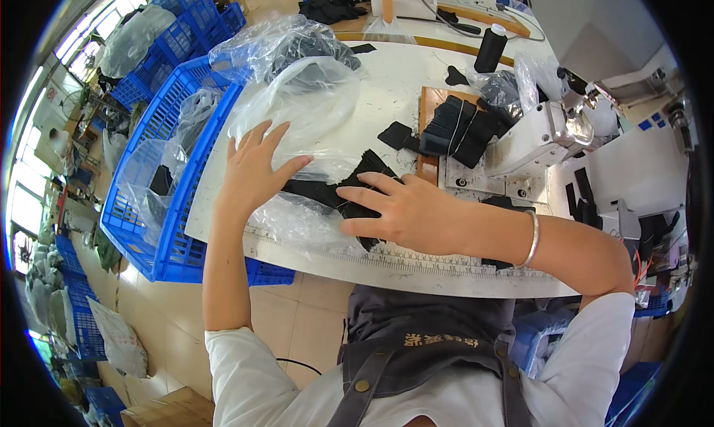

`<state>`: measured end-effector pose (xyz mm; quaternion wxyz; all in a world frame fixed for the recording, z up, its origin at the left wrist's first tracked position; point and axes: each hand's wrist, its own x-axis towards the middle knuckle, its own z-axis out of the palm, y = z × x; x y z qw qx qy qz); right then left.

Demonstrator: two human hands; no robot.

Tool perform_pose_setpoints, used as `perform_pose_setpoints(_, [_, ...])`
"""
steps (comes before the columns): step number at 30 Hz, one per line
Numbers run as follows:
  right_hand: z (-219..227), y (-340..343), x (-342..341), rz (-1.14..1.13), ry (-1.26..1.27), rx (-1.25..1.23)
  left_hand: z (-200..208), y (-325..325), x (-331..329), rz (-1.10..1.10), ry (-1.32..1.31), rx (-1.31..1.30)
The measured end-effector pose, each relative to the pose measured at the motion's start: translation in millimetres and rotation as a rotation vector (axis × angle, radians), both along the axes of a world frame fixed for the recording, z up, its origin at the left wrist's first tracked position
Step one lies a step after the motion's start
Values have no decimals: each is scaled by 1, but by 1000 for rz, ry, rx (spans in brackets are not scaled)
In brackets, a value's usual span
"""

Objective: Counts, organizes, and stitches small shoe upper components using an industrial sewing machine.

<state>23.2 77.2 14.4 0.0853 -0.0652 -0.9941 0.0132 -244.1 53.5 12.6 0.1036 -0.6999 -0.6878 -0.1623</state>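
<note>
Left hand (253,167): I'm seeing fingers standing apart near clear plastic (312,96).
Right hand (409,210): parted fingers are covering black fabric (370,165); I can't tell whether they're gripping.
Fabric: lying at left hand's three o'clock.

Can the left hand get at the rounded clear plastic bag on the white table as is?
Probably yes: the bare left hand is open, its spread fingers right by the rounded clear plastic bag, with nothing visible blocking them.
</note>
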Motion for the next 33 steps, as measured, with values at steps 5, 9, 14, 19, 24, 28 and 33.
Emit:
perform_pose_setpoints(5, [11,-16,21,-22,85,115,9,-13,-9,1,-42,71])
perform_pose_setpoints(9, [-17,-8,31,-63,8,60,16,32,-14,120,36,215])
perform_pose_setpoints(14, [-17,-3,22,-40,-45,86,-4,84,-70,77,-62,-72])
perform_pose_setpoints(19, [-10,-15,35,-238,189,186,16,63,-83,157,24,342])
perform_pose_setpoints(24, [-17,-17,44,-302,23,173,48,26,-52,64,-707,308])
perform_pose_setpoints(28, [5,-1,-9,-75,283,-349,-14,-3,-17,100,-395,98])
perform_pose_setpoints(33, [-31,27,-89,-209,-79,-324,-36,-20,-11,-55,-273,-41])
